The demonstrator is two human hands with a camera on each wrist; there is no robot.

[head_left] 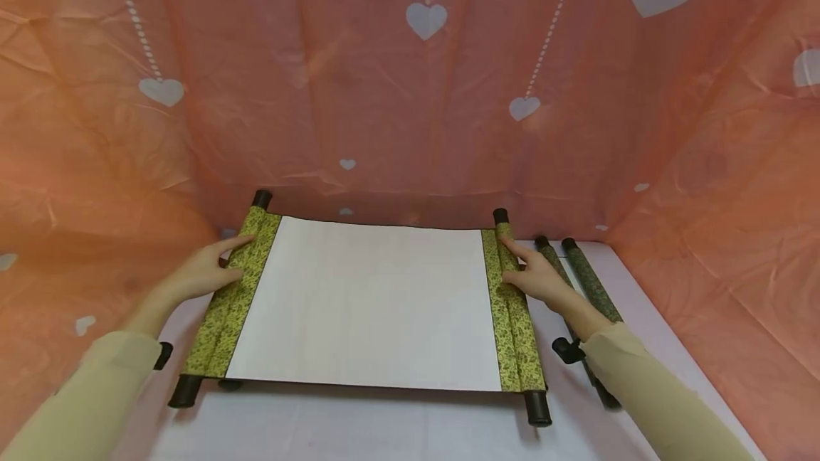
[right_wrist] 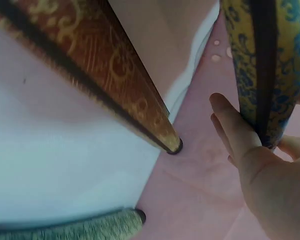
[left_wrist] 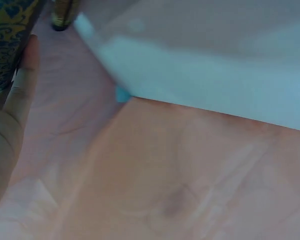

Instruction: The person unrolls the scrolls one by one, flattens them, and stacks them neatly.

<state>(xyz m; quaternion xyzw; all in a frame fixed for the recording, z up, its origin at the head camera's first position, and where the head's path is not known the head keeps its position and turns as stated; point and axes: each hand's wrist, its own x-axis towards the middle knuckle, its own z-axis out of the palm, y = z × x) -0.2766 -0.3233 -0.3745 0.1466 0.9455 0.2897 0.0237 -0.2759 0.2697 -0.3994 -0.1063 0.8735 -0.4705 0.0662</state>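
Nearest, two cream sleeves (head_left: 77, 397) reach in from the lower corners over a pale bench (head_left: 346, 425). Between them is a scroll (head_left: 371, 304), unrolled wide; the shadow under its near edge suggests it is held slightly above the bench. Its white sheet (head_left: 384, 283) is blank, with yellow-green patterned rolls (head_left: 524, 333) at both sides, tipped by black end caps (head_left: 538, 410). The left hand (head_left: 203, 272) holds the left roll and the right hand (head_left: 544, 277) the right one, each nearer the far end, with the fingers (right_wrist: 235, 122) grasping from the outer side. The scroll looks light: firm rolls, a thin, soft sheet that would crease easily and probably tends to curl back. The rolls are the safest place to take hold, pulling evenly, rather than pinching the paper. To the right, two dark green rolls (head_left: 594, 283) lie on the bench, partly hidden. Behind everything hangs an orange-pink, heart-printed cloth (head_left: 384, 105).
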